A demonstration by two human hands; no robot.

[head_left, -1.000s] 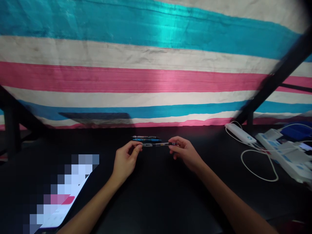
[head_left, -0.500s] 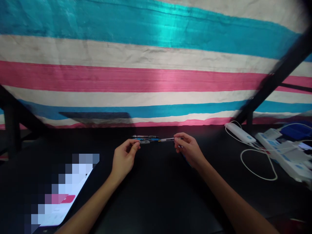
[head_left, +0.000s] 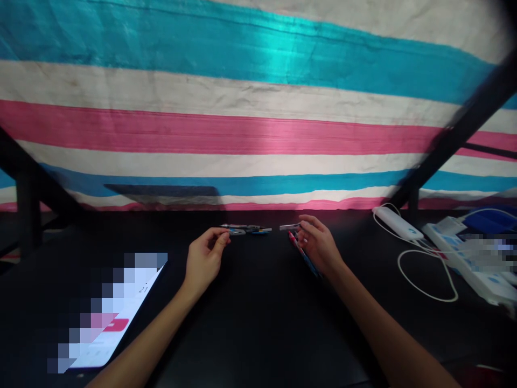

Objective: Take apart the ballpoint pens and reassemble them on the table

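Observation:
My left hand (head_left: 204, 256) pinches a pen (head_left: 238, 232) with a grey clip. It is held level, with its slim tip end pointing right. Opposite it, my right hand (head_left: 319, 242) is closed on a short, clear tube-like piece (head_left: 289, 227), perhaps a pen cap. A gap separates this piece from the pen tip. More pens (head_left: 242, 226) lie just behind the held pen, partly overlapped by it. Below my right fingers, a red pen (head_left: 297, 245) and a blue one lie aslant on the black table (head_left: 258, 318), partly covered by the hand.
A phone (head_left: 117, 328) with a lit, partly pixelated screen lies at left. To the right are a white power strip (head_left: 464, 264), a white adapter (head_left: 398, 222), looped cable and a blue object (head_left: 493, 220). Striped sheeting (head_left: 242, 129) hangs behind, between dark frame bars (head_left: 456, 129).
The clear piece in my right hand has come away from the pen tip, moving right and slightly up. The red pen below that hand now shows more. My left hand is nearly still.

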